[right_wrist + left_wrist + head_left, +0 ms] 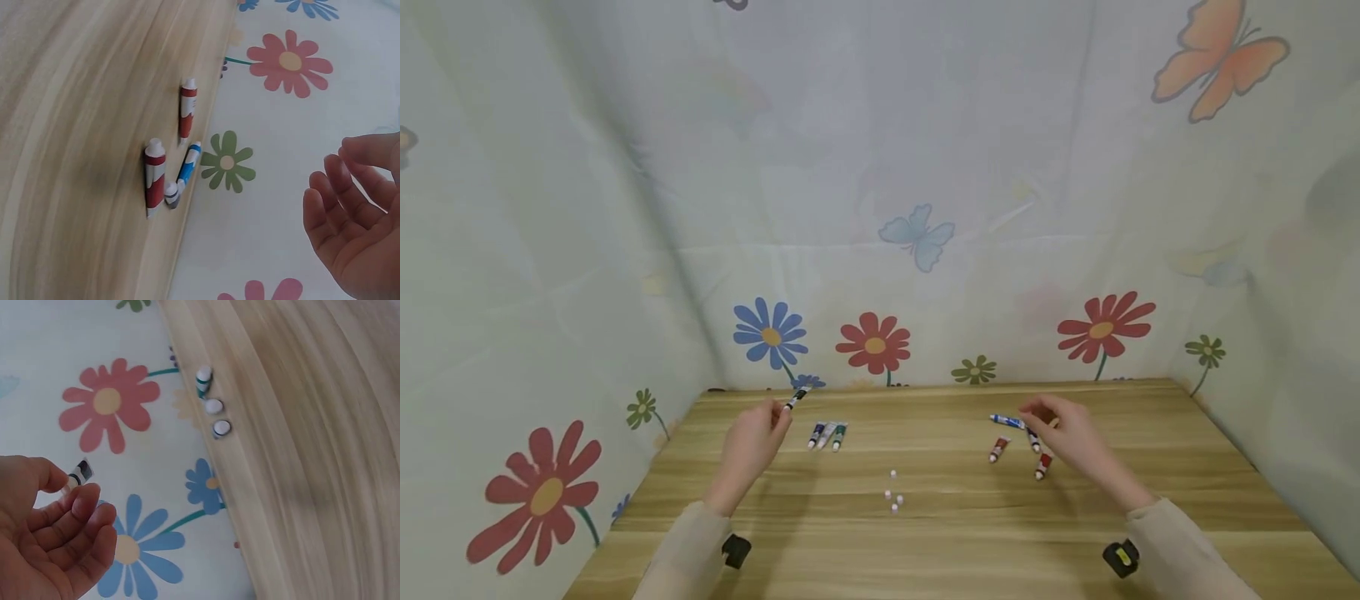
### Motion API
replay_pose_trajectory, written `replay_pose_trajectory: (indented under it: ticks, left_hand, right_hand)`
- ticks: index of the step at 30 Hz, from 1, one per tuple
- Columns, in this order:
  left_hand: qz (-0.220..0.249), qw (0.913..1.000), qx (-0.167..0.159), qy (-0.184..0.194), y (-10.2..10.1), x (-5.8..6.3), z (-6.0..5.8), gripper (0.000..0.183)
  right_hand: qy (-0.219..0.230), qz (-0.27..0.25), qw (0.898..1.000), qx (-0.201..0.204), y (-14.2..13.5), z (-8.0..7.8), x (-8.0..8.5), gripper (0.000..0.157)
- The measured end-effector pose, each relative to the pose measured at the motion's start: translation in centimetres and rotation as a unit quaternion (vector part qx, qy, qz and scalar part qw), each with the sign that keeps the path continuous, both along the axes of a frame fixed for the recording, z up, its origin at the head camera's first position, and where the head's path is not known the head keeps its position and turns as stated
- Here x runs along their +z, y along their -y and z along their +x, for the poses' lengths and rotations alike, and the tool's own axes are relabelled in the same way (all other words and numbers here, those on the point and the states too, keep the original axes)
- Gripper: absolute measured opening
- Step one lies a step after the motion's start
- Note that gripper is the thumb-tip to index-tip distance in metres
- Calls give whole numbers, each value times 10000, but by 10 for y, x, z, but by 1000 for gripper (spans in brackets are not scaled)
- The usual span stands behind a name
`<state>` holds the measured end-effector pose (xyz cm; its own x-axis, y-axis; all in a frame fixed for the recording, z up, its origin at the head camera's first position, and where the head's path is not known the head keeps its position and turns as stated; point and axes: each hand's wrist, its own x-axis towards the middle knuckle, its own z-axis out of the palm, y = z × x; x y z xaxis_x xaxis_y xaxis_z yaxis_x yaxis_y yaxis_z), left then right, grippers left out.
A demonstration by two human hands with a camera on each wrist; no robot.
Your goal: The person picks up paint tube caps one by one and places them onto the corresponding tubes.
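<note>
Tabletop (1000, 542): seven tubes (999, 450), four white bits (900, 500); left grip (752, 443): one black-labelled tube (799, 397).

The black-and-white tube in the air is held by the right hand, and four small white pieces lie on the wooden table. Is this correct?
Not the right hand: the left hand holds the black-and-white tube, as the head view shows. The four small white pieces do lie on the wooden table.
</note>
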<state>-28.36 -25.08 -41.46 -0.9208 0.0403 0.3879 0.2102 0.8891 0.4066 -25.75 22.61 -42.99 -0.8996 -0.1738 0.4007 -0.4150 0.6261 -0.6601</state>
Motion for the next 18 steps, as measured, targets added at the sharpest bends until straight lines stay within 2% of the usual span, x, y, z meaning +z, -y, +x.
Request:
replay_pose_trajectory:
  ticks: [4, 8, 14, 18]
  left_hand:
    - [-132, 9994, 7, 305, 5, -11, -14, 18]
    - [-231, 9987, -15, 447, 7, -22, -27, 20]
    - [-604, 9953, 6, 757, 11, -36, -35, 31]
    - [-653, 9947, -64, 791, 11, -39, -37, 37]
  right_hand:
    - [292, 111, 9995, -73, -5, -2, -4, 14]
    - [450, 322, 9984, -152, -9, -3, -7, 14]
    - [587, 516, 9969, -86, -11, -4, -14, 11]
    - [538, 556, 9969, -129, -11, -4, -17, 12]
